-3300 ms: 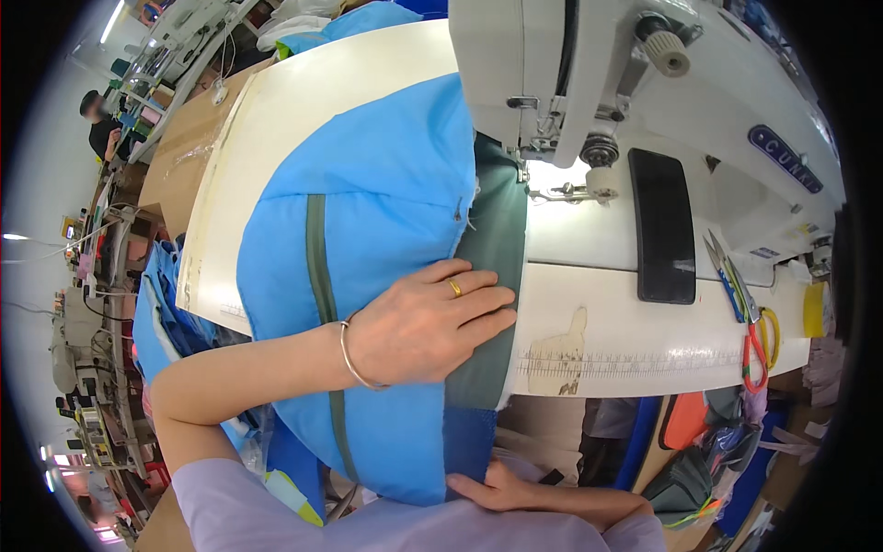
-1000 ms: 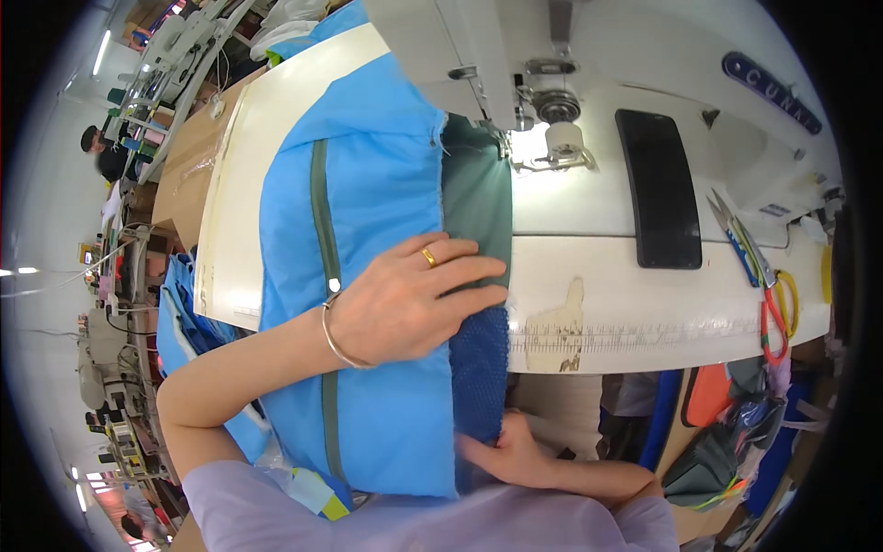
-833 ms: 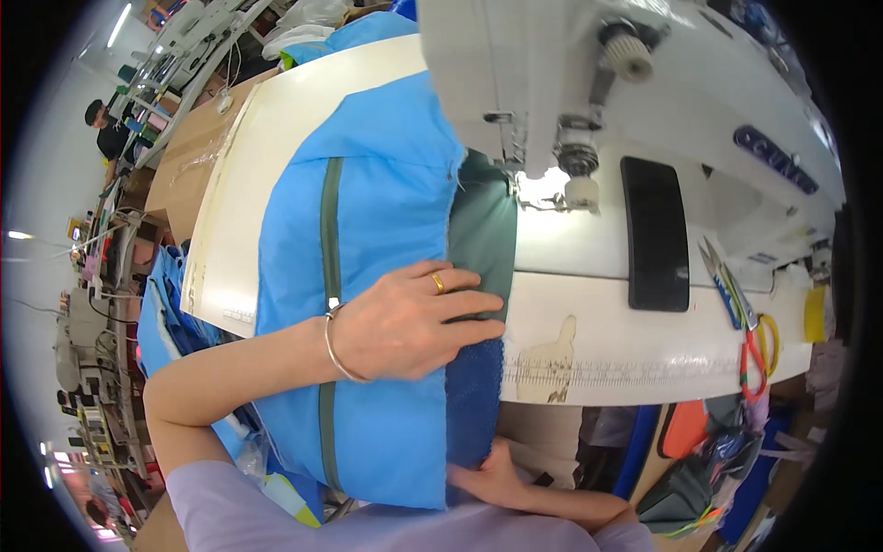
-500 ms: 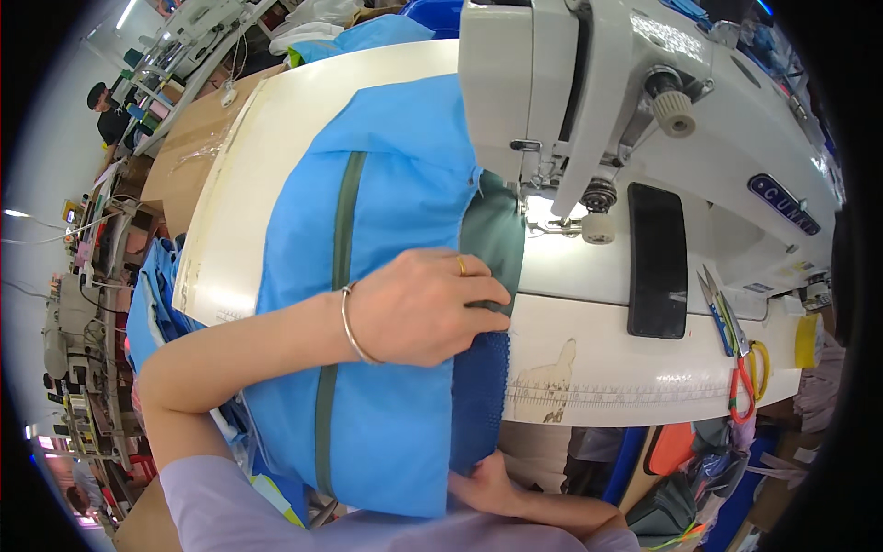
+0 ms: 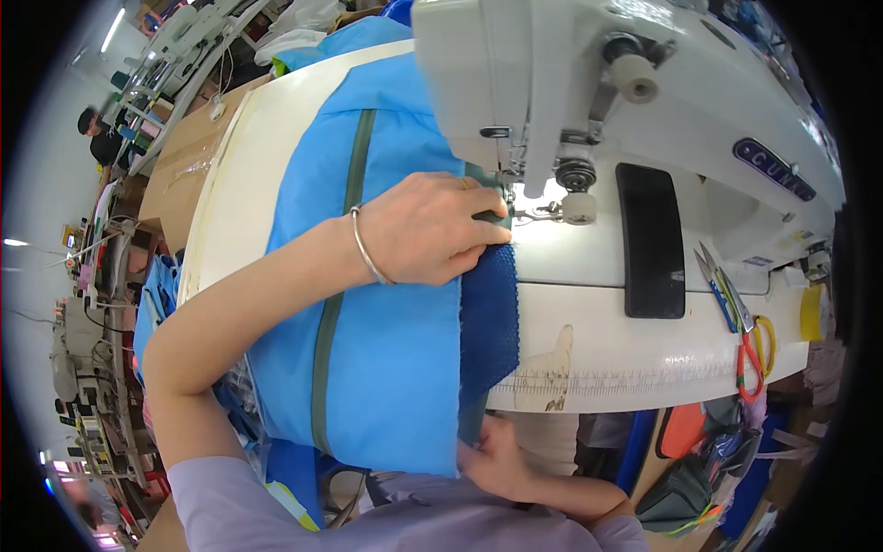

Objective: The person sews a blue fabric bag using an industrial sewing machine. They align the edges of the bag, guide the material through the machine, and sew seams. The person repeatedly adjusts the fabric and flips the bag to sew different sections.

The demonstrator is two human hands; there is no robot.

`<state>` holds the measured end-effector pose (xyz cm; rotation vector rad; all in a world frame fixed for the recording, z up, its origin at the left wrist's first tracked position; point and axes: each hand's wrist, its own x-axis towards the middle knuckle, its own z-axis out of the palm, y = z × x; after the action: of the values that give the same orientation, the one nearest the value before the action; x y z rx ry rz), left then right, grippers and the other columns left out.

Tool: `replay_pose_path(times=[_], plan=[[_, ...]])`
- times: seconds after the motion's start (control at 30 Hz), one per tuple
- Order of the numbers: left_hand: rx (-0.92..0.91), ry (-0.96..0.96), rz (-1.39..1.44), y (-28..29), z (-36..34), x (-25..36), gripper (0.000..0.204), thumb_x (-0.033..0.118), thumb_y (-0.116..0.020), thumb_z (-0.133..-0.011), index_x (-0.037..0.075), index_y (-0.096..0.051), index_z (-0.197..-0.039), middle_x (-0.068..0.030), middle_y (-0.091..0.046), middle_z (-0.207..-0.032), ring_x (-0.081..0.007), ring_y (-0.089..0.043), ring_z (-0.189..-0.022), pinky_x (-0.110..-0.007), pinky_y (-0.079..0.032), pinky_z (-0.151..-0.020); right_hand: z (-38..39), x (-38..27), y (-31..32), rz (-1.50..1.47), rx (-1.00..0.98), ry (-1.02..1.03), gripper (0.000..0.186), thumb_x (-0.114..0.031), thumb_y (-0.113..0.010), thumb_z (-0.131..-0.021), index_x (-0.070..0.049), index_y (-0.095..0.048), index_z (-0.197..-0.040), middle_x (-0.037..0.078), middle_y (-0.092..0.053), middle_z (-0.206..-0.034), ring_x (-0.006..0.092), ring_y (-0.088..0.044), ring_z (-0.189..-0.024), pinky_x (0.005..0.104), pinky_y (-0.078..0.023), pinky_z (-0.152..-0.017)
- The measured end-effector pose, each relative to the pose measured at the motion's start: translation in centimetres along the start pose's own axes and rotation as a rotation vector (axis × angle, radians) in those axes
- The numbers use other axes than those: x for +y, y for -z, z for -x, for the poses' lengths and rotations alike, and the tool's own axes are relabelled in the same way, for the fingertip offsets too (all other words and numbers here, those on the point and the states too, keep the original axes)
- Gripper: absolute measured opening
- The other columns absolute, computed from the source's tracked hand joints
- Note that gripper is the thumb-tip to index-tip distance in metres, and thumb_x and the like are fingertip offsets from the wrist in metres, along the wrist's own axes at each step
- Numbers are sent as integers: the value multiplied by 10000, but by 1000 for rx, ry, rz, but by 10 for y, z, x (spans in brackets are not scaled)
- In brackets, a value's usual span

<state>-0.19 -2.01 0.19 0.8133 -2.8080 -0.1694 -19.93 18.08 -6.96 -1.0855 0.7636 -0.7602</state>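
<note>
1. Left hand [image 5: 423, 230]: fingers bent and slightly spread, resting on the blue cloth [image 5: 395, 368] and the dark mesh [image 5: 489, 313] along its right side; whether they pinch anything underneath, I cannot tell.
2. Right hand [image 5: 501, 460], low by the person's body: thumb and fingers appear to pinch the cloth's near edge.
3. The cloth, with a green strip [image 5: 329, 350] down it, lies partly on the white counter [image 5: 607, 322], its near end overhanging.
4. The sewing machine [image 5: 478, 74] stands just beyond the left fingertips. Good guiding, I judge, means fingertips clear of its stitching end, layers flat, tension gentle.
5. Farther right: phone [image 5: 651, 239], then scissors [image 5: 741, 317].
</note>
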Motion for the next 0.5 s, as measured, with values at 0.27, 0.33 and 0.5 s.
replay_pose_path(times=[0.27,0.33,0.5], plan=[[-48,-2,54,7,19,51,185,131,-750,-787,29,-687,-928,-94,-667,-1001,-297,-681,-912,-418,-550,-844,-2,7,2,134,38,103,127,-106,-742,-903,2,-693,-946,141,-635,-634,235,-586,-482,373,-475,-488],[-152,-25,232,22,30,74,149,143,-758,-795,48,-655,-845,-78,-627,-897,-277,-671,-853,-414,-544,-803,-1,-2,6,195,8,70,136,-123,-749,-894,-3,-688,-911,146,-618,-610,251,-594,-477,383,-471,-482],[-511,56,366,40,85,155,256,171,-772,-814,108,-541,-722,-44,-480,-749,-214,-616,-688,-346,-500,-560,18,36,13,364,-76,-51,247,-162,-760,-889,49,-642,-841,178,-636,-614,284,-621,-483,400,-476,-489]])
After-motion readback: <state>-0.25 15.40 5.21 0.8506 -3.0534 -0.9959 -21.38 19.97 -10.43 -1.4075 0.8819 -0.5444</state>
